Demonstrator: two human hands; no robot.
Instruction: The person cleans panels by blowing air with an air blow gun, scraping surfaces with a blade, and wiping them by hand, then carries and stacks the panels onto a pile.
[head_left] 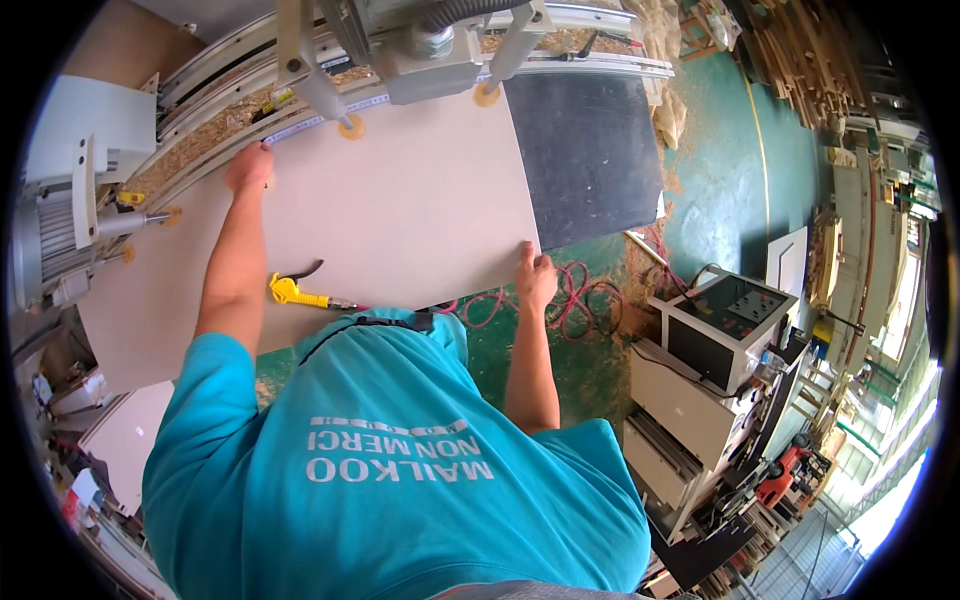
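Observation:
A large pale board (400, 200) lies flat in front of me, tilted across the view. My right hand (537, 275) grips its near right corner, thumb on top and fingers curled at the edge. At the board's far left edge, my left hand (250, 166) is closed beside a ruled measuring strip (325, 118). What its fingers hold, if anything, is hidden. Between my arms a yellow air blow gun (297, 292) with a dark curved nozzle rests on the board's near part.
Round amber pads on machine posts (351, 127) stand over the board's far side. A dark panel (590, 150) extends to the right. Pink hose (575, 300) coils over the green floor. At right stands a control cabinet (725, 320); stacked timber (810, 50) lies beyond.

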